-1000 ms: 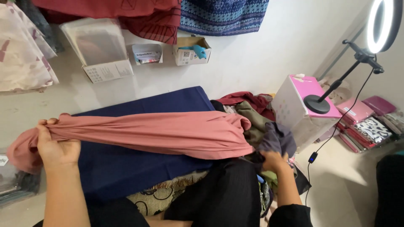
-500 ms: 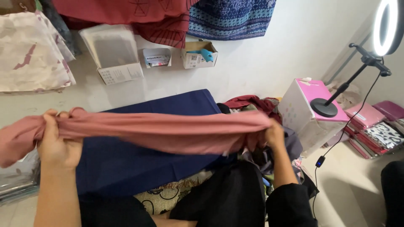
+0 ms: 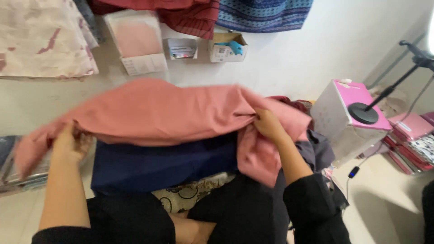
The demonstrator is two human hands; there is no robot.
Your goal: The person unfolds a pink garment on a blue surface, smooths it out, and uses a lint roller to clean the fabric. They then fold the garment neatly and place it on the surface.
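I see a pale floor [image 3: 289,63] carrying everything here: a dark navy cloth [image 3: 158,165] spread flat on it, a patterned cream fabric [image 3: 190,196] at its near edge, a pink-topped white box [image 3: 343,122] to the right, and small cardboard boxes [image 3: 226,47] at the far side

A salmon-pink cloth [image 3: 158,110] hangs over a plain navy cloth [image 3: 162,165], beside a white box with a bright pink lid [image 3: 348,115] and blue patterned fabric [image 3: 264,13].

Bright, even indoor light, a ring lamp [image 3: 430,31] glaring at the right edge; the pink cloth [image 3: 158,113] is motion-blurred.
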